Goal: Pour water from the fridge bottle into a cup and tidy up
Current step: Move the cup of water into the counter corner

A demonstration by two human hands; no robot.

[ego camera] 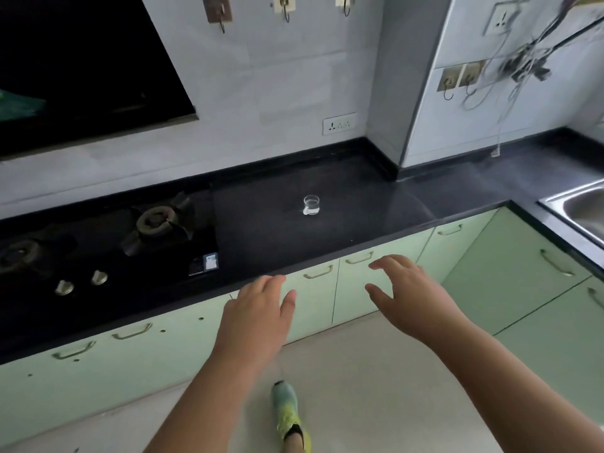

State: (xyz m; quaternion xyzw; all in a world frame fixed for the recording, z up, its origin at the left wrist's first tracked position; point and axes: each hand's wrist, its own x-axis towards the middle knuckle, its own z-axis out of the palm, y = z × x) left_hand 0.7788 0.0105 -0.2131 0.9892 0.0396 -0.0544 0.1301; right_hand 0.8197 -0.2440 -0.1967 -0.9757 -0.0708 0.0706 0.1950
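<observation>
On counter [327, 243], lone glass cup [311, 205]

Single head view, looking forward and down, counter [327, 237] seemingly near

A black stone counter [343, 230] runs along the wall and turns a corner at the right, above pale green cabinet fronts. A small clear glass cup [311, 205] stands near its middle, well back from the front edge. At the left end sits a 2-burner gas stove [108, 243]; a steel sink [581, 204] is set in at the right edge.
</observation>
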